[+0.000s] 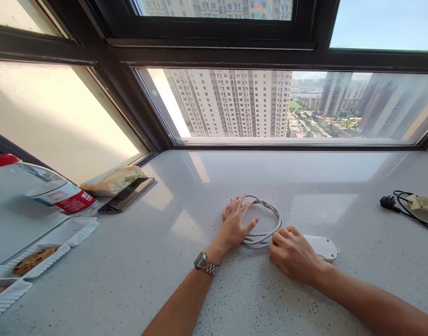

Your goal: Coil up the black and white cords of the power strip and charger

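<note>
Nearest us, at the lower left of the frame, a tray (84,229) holds cookies (35,260) on the table (129,280). At lower centre we see a watch (206,264) on the left wrist. The right hand (294,254) curls over the near end of a white strip (324,247) and the cord (279,217) beside it; its fingertips are hidden, so we cannot tell what that grip pinches. The left hand's (236,221) grip is spread, thumb apart, on the coil's left side.

The cord already lies in several loops, right of centre. We see no tie around them, and we cannot tell whether any coiling or uncoiling is left.

Farther off, we find a bottle (73,198), phone (128,196) and packet (112,182) at left, a plug (389,203) at right, then the window (217,56).
</note>
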Demonstrator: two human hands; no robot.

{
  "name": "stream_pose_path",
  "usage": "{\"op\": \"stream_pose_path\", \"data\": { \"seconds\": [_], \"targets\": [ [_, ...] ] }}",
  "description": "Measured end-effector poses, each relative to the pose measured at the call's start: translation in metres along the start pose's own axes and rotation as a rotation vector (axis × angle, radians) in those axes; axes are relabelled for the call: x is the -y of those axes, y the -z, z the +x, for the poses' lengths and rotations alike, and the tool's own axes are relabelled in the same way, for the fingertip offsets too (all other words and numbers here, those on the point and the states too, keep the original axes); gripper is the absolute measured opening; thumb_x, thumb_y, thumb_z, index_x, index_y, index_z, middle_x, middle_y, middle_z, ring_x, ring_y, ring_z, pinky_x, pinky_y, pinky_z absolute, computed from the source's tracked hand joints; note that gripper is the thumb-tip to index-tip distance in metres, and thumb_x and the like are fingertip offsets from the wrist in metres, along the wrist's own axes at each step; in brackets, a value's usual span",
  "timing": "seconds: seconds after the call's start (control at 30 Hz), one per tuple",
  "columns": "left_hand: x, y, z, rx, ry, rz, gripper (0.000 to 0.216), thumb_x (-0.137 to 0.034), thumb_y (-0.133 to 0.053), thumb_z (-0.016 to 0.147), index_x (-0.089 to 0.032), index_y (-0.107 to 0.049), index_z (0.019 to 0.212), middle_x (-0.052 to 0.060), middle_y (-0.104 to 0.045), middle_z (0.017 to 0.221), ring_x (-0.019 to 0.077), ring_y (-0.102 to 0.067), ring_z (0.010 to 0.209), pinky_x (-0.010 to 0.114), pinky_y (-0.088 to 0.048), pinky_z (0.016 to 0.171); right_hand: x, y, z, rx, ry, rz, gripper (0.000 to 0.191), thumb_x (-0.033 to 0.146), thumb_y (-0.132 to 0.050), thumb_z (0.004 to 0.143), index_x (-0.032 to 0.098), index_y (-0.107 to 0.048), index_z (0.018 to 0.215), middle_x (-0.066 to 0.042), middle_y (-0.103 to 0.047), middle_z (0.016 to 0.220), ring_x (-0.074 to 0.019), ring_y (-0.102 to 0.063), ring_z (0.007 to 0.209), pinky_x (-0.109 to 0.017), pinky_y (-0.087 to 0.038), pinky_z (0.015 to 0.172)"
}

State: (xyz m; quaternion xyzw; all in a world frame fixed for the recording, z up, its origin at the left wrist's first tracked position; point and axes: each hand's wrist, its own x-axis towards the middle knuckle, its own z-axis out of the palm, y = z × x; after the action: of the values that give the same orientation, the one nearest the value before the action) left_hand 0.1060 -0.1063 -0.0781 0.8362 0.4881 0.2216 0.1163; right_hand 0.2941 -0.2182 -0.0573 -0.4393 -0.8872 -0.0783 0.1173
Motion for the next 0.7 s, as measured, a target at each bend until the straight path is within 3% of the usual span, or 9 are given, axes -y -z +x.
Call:
{"op": "stream_pose_path", "data": {
  "seconds": [0.2, 0.27, 0.37, 0.43, 0.5, 0.57, 0.7],
  "targets": [
    [-0.021, 0.003, -0.007, 0.023, -0.057, -0.169, 0.057, -0.048, -0.057, 0.082, -0.023, -0.049, 0.133, 0.015, -0.038, 0.147, 0.0347, -0.033, 0.135, 0.056, -0.029, 0.106, -0.094, -0.001, -0.040, -0.149, 0.086, -0.047, 0.026, 0.018, -0.043, 0.092, 0.020, -0.062, 0.075, -0.004, -0.064, 0.079, -0.0158, -0.055, 0.078, -0.033, -0.036, 0.079],
    [-0.029, 0.004, -0.011, 0.053, -0.135, -0.300, 0.058, -0.048, -0.057, 0.083, -0.022, -0.048, 0.134, 0.015, -0.041, 0.144, 0.0324, -0.037, 0.133, 0.051, -0.036, 0.104, -0.126, 0.000, -0.056, -0.172, -0.010, -0.079, 0.026, 0.020, -0.043, 0.091, 0.021, -0.064, 0.076, -0.004, -0.067, 0.080, -0.0180, -0.058, 0.087, -0.036, -0.036, 0.087],
    [-0.037, 0.004, -0.014, 0.086, -0.262, -0.486, 0.049, -0.042, -0.053, 0.087, -0.022, -0.050, 0.132, 0.013, -0.051, 0.137, 0.0260, -0.047, 0.126, 0.043, -0.042, 0.101, -0.155, 0.002, -0.074, -0.280, -0.343, -0.203, 0.025, 0.023, -0.044, 0.089, 0.021, -0.065, 0.074, -0.008, -0.070, 0.088, -0.0251, -0.059, 0.103, -0.043, -0.032, 0.097],
    [-0.040, 0.002, -0.015, 0.090, -0.325, -0.487, 0.045, -0.040, -0.052, 0.089, -0.023, -0.052, 0.130, 0.012, -0.052, 0.136, 0.0247, -0.049, 0.124, 0.044, -0.042, 0.102, -0.155, 0.004, -0.077, -0.384, -0.554, -0.240, 0.026, 0.025, -0.043, 0.089, 0.020, -0.065, 0.076, -0.010, -0.070, 0.093, -0.0273, -0.059, 0.104, -0.044, -0.035, 0.096],
    [-0.040, -0.001, -0.015, 0.118, -0.370, -0.411, 0.047, -0.039, -0.055, 0.087, -0.023, -0.051, 0.131, 0.012, -0.050, 0.138, 0.0260, -0.047, 0.126, 0.046, -0.041, 0.103, -0.138, 0.006, -0.072, -0.434, -0.600, -0.184, 0.029, 0.029, -0.041, 0.092, 0.019, -0.067, 0.083, -0.010, -0.070, 0.096, -0.0259, -0.060, 0.102, -0.042, -0.040, 0.092],
    [-0.039, -0.003, -0.015, 0.155, -0.401, -0.345, 0.051, -0.039, -0.058, 0.085, -0.024, -0.050, 0.133, 0.012, -0.049, 0.139, 0.0269, -0.046, 0.126, 0.048, -0.041, 0.103, -0.108, 0.008, -0.060, -0.396, -0.470, -0.091, 0.031, 0.034, -0.041, 0.094, 0.019, -0.068, 0.096, -0.011, -0.069, 0.104, -0.0246, -0.059, 0.106, -0.040, -0.041, 0.092],
    [-0.033, -0.005, -0.013, 0.112, -0.400, -0.303, 0.046, -0.036, -0.057, 0.086, -0.024, -0.052, 0.130, 0.012, -0.051, 0.136, 0.0257, -0.047, 0.124, 0.047, -0.040, 0.103, -0.051, 0.002, -0.034, -0.156, -0.081, 0.004, 0.044, 0.047, -0.052, 0.089, 0.023, -0.058, 0.125, -0.011, -0.052, 0.137, -0.0288, -0.042, 0.129, -0.047, -0.033, 0.105]
  ]
}}
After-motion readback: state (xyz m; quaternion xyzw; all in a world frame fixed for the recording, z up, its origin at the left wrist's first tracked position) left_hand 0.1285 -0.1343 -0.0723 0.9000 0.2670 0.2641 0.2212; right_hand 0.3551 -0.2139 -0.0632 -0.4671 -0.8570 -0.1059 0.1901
